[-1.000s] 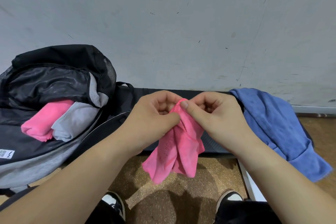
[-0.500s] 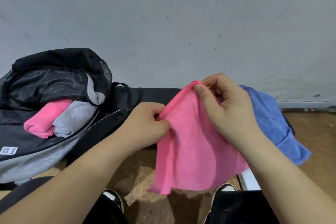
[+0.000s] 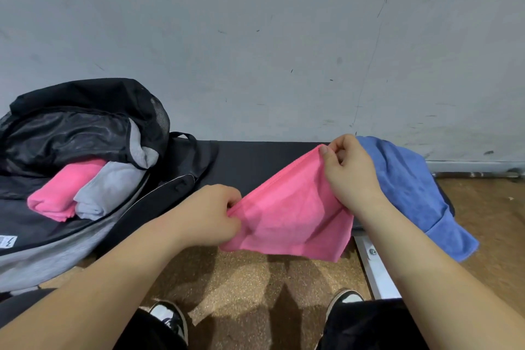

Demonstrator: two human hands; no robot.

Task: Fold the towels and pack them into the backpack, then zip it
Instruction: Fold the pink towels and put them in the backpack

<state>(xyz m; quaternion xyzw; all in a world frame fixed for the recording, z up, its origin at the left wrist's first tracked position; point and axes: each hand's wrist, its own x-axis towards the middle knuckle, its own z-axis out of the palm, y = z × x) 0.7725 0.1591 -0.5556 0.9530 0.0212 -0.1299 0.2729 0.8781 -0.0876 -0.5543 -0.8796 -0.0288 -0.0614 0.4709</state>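
The step in hand is folding. A pink towel (image 3: 289,216) is stretched in the air between both hands, above the near edge of the dark tabletop (image 3: 255,162). The left hand (image 3: 210,216) pinches the towel's near-left corner, its fingers (image 3: 231,200) curled tight on the cloth. The right hand (image 3: 350,176) holds the far-right corner higher up, thumb and fingers clamped on the hem. The top edge runs taut on a slant between them, and the rest hangs loose toward the floor.

To the left the backpack (image 3: 85,99) lies open on the tabletop with two towels in its mouth — a folded pink towel (image 3: 56,197) and a folded grey towel (image 3: 108,193), side by side and touching. On the right a blue towel (image 3: 409,193) lies crumpled over the tabletop's end, just behind the right hand.

By my reading the task is about midway: two towels are packed, one is in the hands, one is waiting, and the backpack is unzipped. The next move likely calls for bringing the two held corners together so the towel halves evenly — the cloth is limp, so the hanging edges need matching. After that it would need a second fold, down to the size of the packed ones, before it goes left into the backpack.
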